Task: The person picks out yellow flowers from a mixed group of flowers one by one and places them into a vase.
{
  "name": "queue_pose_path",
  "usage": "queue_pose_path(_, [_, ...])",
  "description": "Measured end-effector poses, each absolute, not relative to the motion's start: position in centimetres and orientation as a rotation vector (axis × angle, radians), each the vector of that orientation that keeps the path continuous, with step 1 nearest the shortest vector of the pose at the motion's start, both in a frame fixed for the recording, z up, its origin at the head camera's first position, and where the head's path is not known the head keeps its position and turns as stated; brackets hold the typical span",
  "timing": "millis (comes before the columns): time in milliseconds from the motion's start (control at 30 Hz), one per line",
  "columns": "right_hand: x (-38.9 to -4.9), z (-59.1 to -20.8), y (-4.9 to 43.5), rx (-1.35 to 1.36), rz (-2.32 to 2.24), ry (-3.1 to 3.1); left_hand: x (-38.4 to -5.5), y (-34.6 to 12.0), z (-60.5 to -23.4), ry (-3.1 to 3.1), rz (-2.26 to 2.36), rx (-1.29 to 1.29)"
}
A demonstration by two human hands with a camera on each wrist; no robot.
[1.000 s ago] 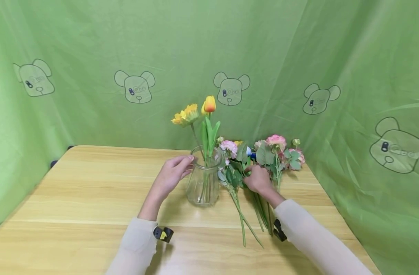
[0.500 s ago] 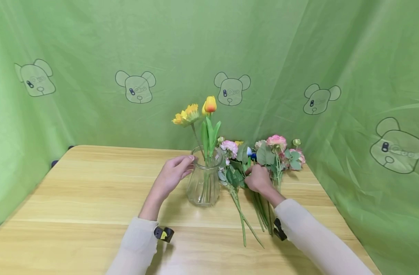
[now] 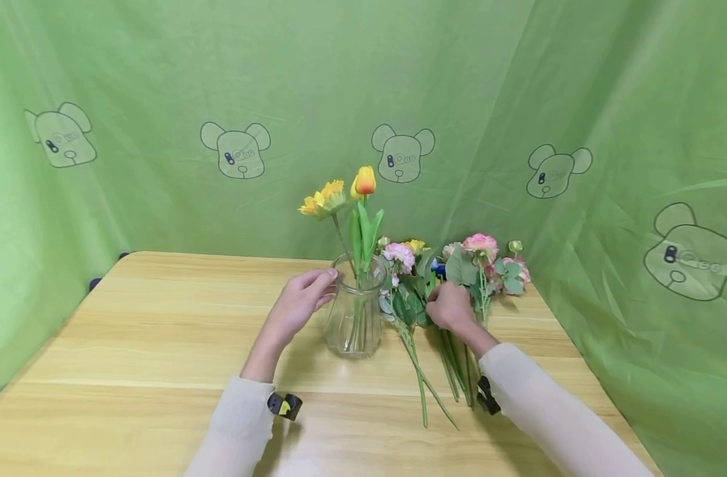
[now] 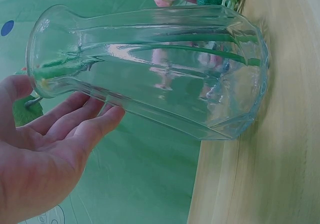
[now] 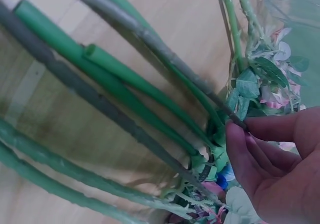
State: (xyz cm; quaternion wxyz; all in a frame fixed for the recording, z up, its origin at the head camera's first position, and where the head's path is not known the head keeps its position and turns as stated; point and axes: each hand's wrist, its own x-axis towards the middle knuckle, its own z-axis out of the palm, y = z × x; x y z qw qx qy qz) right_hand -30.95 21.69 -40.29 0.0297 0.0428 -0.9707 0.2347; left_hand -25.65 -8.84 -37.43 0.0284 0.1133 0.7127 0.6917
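A clear glass vase (image 3: 352, 324) stands upright on the table, holding a yellow sunflower-like bloom (image 3: 324, 200) and yellow-orange tulips (image 3: 365, 181). My left hand (image 3: 303, 298) holds its neck from the left, thumb at the rim (image 4: 31, 58) and fingers against the glass below. To the right of the vase, my right hand (image 3: 452, 308) pinches a thin grey-brown flower stem (image 5: 165, 51) between thumb and fingertips. The stem's bloom is hard to trace among the leaves; a yellow flower (image 3: 415, 246) shows beyond the hand.
Pink-lilac flowers (image 3: 399, 257) lie beside the vase, their stems pointing toward me. Pink roses (image 3: 481, 246) with leaves lie farther right. Several loose green stems (image 5: 115, 86) lie under the right hand. A green curtain (image 3: 315, 86) hangs behind the table (image 3: 160, 331).
My right hand has shifted slightly right, and the yellow flower beyond it has risen and shows more, while the white-blue bloom beside it is now mostly covered. The left hand and vase stay put.
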Motion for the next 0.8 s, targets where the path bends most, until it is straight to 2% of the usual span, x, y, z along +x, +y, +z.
queue_pose_path(800, [-30.6,-38.5,21.7,0.104,0.735,-2.939,-25.5,-8.9,-37.2,2.192,2.134,0.361])
